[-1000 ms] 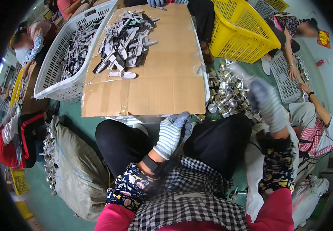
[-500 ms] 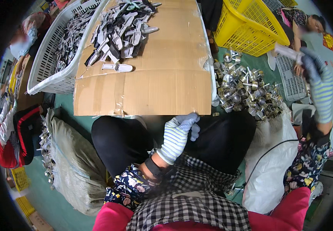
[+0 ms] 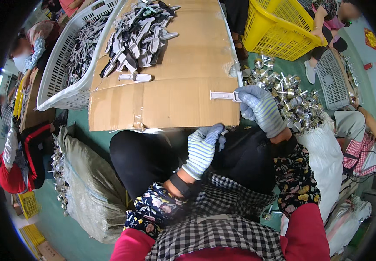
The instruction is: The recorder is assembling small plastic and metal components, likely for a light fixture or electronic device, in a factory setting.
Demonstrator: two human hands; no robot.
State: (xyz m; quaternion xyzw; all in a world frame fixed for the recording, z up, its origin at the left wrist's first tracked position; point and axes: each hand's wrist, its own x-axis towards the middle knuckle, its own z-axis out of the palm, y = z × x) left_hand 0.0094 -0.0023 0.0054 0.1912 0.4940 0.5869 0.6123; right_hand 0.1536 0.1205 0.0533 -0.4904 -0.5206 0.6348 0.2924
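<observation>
My right hand [image 3: 262, 108], in a striped glove with grey-coated fingers, pinches the rounded end of a pale grey plastic handle [image 3: 223, 95]. This long, flat piece points left over the right part of the cardboard-covered table [image 3: 170, 106]. My left hand [image 3: 201, 145], gloved the same way, is closed just below the front edge of the cardboard. A small bit of something light shows by its fingertips, too little to name. Similar grey and black handles [image 3: 142, 41] lie heaped at the table's far left. One grey handle [image 3: 136, 78] lies just in front of that heap.
Left of the table stands a white basket [image 3: 62, 93] of similar pieces. Metal cup-shaped parts with stems [image 3: 288, 93] are piled at the right, near a yellow basket [image 3: 279, 35] and a white sack [image 3: 320, 152]. A beige sack [image 3: 88, 182] sits at my left. Other people work nearby.
My right hand has swung in from the far right to the table's right edge, carrying the grey handle. The left hand stays near the front edge, still closed.
</observation>
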